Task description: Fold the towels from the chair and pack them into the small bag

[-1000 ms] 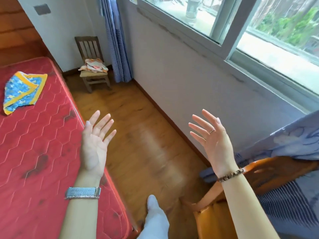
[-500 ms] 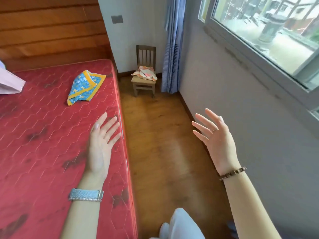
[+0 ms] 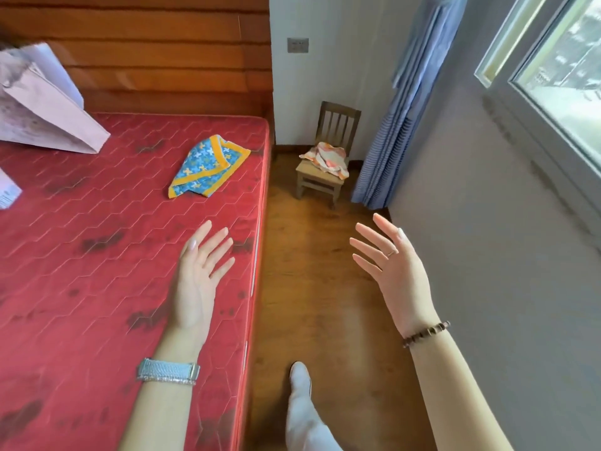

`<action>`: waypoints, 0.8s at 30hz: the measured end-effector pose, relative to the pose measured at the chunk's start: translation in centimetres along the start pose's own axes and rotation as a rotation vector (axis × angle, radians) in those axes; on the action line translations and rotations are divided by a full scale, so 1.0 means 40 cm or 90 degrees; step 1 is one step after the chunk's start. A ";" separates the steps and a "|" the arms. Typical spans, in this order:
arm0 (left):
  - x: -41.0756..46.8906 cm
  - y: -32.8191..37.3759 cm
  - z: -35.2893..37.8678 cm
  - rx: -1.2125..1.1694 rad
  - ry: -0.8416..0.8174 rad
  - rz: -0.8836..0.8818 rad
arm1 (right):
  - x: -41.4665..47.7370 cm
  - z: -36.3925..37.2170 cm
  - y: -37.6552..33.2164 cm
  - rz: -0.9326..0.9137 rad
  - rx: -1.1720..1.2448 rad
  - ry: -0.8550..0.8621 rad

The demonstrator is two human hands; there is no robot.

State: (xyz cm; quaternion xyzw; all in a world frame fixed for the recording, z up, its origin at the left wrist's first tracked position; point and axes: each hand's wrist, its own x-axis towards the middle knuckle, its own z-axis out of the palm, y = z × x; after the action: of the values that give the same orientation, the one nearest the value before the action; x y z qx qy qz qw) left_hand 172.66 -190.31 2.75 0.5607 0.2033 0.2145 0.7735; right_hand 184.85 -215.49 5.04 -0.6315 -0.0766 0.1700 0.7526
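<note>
A small wooden chair [image 3: 338, 125] stands in the far corner by the curtain, with a crumpled orange-and-white towel [image 3: 327, 157] on its seat. A blue towel with a yellow border [image 3: 205, 167] lies loosely folded on the red mattress [image 3: 81, 255]. A pale pink paper bag [image 3: 45, 115] lies on its side at the mattress's far left. My left hand [image 3: 198, 275] is held up over the mattress edge, fingers straight, holding nothing. My right hand [image 3: 393, 271] is raised over the wooden floor, fingers spread and empty. Both hands are far from the chair.
A wooden floor strip [image 3: 309, 288] runs between the mattress and the grey wall [image 3: 504, 255] toward the chair. A blue curtain [image 3: 393, 141] hangs beside the chair. A window [image 3: 566, 76] is at upper right. My white-clad leg and foot [image 3: 300, 405] show below.
The view has swung left and forward: the pink bag has come into sight and the chair appears closer. Both hands stay raised and empty.
</note>
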 end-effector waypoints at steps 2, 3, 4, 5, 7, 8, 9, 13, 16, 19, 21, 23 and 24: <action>0.068 0.011 0.030 0.005 0.014 0.004 | 0.099 0.003 -0.010 0.005 0.004 -0.022; 0.099 0.016 0.040 0.009 0.024 0.006 | 0.145 0.007 -0.016 0.008 0.005 -0.034; 0.134 0.021 0.049 0.011 0.038 0.011 | 0.195 0.014 -0.024 0.011 0.004 -0.049; 0.163 0.023 0.055 0.011 0.049 0.016 | 0.237 0.020 -0.029 0.010 0.002 -0.062; 0.218 0.025 0.060 0.007 0.071 0.021 | 0.313 0.031 -0.039 0.009 -0.004 -0.087; 0.244 0.025 0.061 0.005 0.082 0.023 | 0.348 0.035 -0.043 0.010 -0.008 -0.097; 0.267 0.026 0.064 0.007 0.088 0.026 | 0.379 0.037 -0.044 0.010 -0.013 -0.107; 0.347 0.026 0.075 0.008 0.108 0.026 | 0.478 0.036 -0.040 0.021 -0.017 -0.138; 0.413 0.017 0.089 0.003 0.123 0.033 | 0.546 0.029 -0.044 0.023 -0.013 -0.133; 0.487 0.008 0.120 0.003 0.114 0.024 | 0.618 0.014 -0.051 0.015 -0.015 -0.130; 0.538 -0.001 0.140 -0.003 0.106 0.021 | 0.667 0.002 -0.053 0.012 -0.013 -0.125; 0.594 -0.010 0.161 -0.008 0.103 0.021 | 0.721 -0.007 -0.056 0.008 -0.011 -0.120; 0.628 -0.015 0.171 -0.011 0.102 0.020 | 0.753 -0.010 -0.057 0.007 -0.012 -0.123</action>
State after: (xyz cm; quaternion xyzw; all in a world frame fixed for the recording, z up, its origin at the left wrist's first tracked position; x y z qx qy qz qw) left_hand 197.26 -181.75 2.27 0.5384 0.2539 0.2729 0.7558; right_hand 213.39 -205.58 4.21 -0.6200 -0.1469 0.2332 0.7346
